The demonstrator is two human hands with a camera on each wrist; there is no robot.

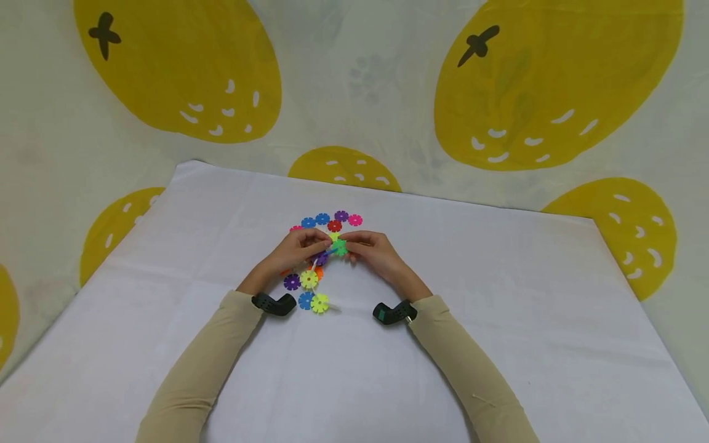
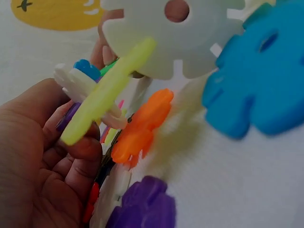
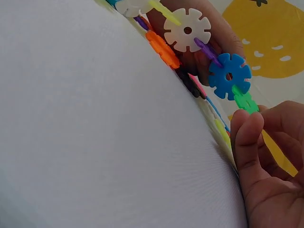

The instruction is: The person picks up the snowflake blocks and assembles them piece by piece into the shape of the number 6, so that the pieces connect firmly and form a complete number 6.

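Note:
My right hand (image 1: 375, 253) pinches a green notched disc (image 3: 245, 100) between thumb and fingers. This interlocking disc is slotted into a blue disc (image 3: 230, 77) at the end of a linked chain. Behind the chain my left hand (image 1: 299, 251) holds it near the blue disc and a purple disc (image 3: 208, 51). Further along come a white disc (image 3: 187, 29) and a yellow disc (image 2: 107, 95). The chain's other end hangs toward me, with another yellow disc (image 1: 319, 303) and a blue disc (image 1: 306, 300). Where exactly the left fingertips press is partly hidden.
Loose discs lie on the white tabletop (image 1: 498, 295) beyond and beside the hands: blue (image 1: 322, 219), purple (image 1: 341, 216), pink (image 1: 356, 219), red (image 1: 335, 226) and orange (image 2: 145, 126). A cloth with yellow fruit prints (image 1: 354, 80) hangs behind the table's far edge.

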